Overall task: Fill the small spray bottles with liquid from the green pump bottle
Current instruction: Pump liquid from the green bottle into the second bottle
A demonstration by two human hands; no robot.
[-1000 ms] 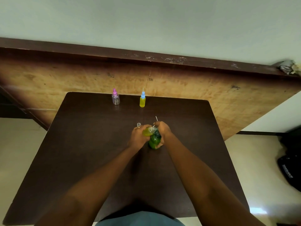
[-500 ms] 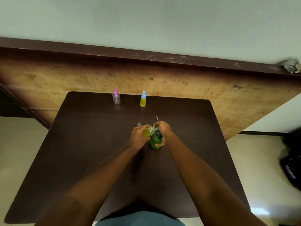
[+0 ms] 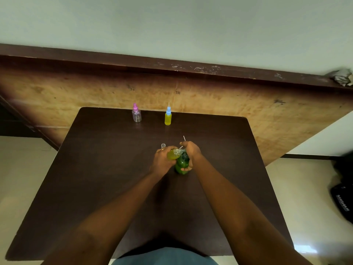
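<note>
Hardly anything has shifted over the last second: both hands stay joined mid-fill at the middle of the brown table (image 3: 95,178).
Curled round a small clear spray bottle (image 3: 172,154) part full of yellow-green liquid, the left hand (image 3: 162,161) tilts its mouth to the spout of the green pump bottle (image 3: 181,166), which the right hand (image 3: 192,152) grips, fingers over the pump head. Filling looks under way; next probably come further presses, then the empty-looking pink-capped clear bottle (image 3: 136,116).
</note>
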